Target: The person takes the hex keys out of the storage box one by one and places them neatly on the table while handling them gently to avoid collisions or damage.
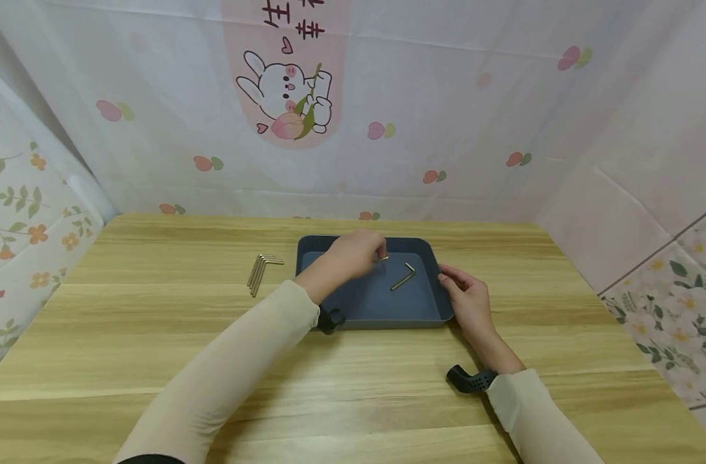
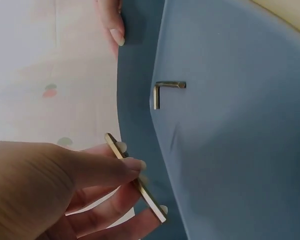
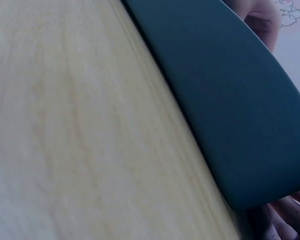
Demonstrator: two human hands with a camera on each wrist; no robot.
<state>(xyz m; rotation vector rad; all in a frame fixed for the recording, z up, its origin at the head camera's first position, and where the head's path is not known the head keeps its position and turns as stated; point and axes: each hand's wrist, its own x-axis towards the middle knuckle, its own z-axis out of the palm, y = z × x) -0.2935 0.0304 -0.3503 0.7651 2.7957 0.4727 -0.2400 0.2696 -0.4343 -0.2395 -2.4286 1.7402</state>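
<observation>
My left hand point(image 1: 353, 254) is over the tray, pinching a brass-coloured hex key point(image 2: 151, 201) between thumb and fingers. In the left wrist view this key slants above the tray's wall, apart from the floor. A second, L-shaped hex key point(image 1: 404, 278) lies on the floor of the dark blue-grey tray point(image 1: 359, 314), towards its right side. My right hand point(image 1: 471, 303) grips the tray's right wall, with the thumb at the rim. Only some of its fingers point(image 3: 290, 215) show at the corner of the right wrist view.
Several more hex keys point(image 1: 260, 274) lie side by side on the wooden table point(image 1: 353, 399), left of the tray. A patterned curtain point(image 1: 446, 116) hangs along the table's back edge. Black wrist straps point(image 1: 471, 380) are worn on both arms.
</observation>
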